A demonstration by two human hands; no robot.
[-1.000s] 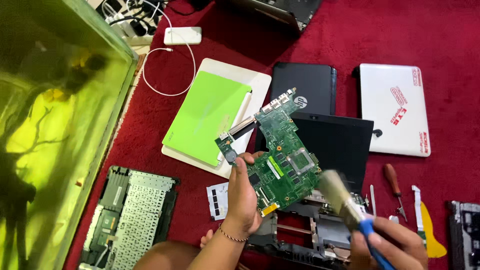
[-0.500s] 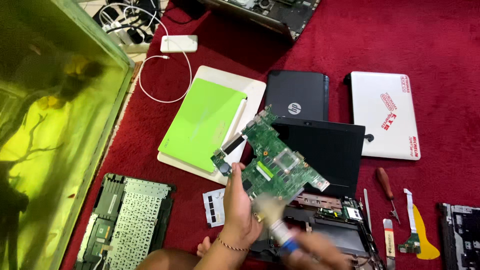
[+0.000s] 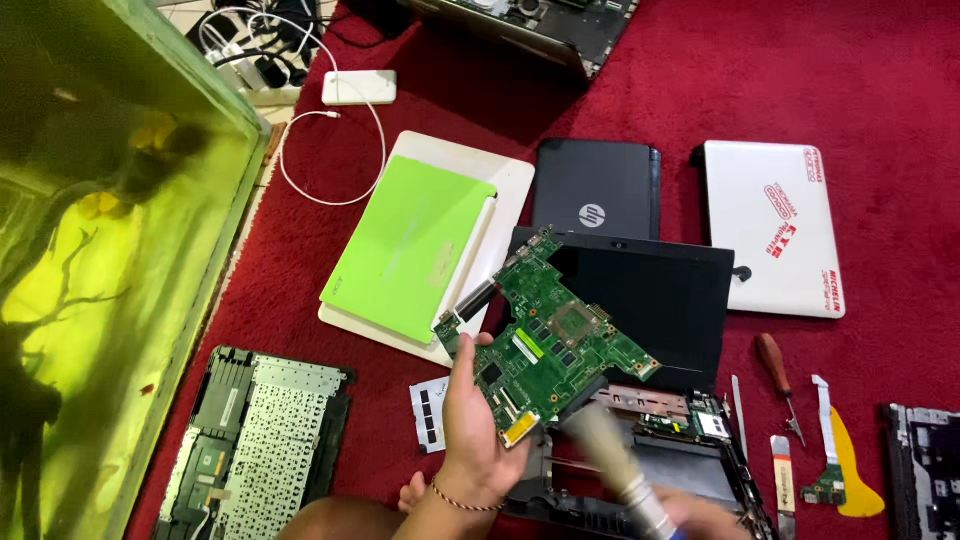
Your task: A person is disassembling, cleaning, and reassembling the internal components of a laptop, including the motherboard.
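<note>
On the red carpet [image 3: 880, 90] among laptops, the left hand [image 3: 470, 430] pinches the green circuit board [image 3: 545, 330] up by 1 edge — the right hand [image 3: 700, 515] grips a brush [image 3: 610, 450], best swept lightly.
</note>
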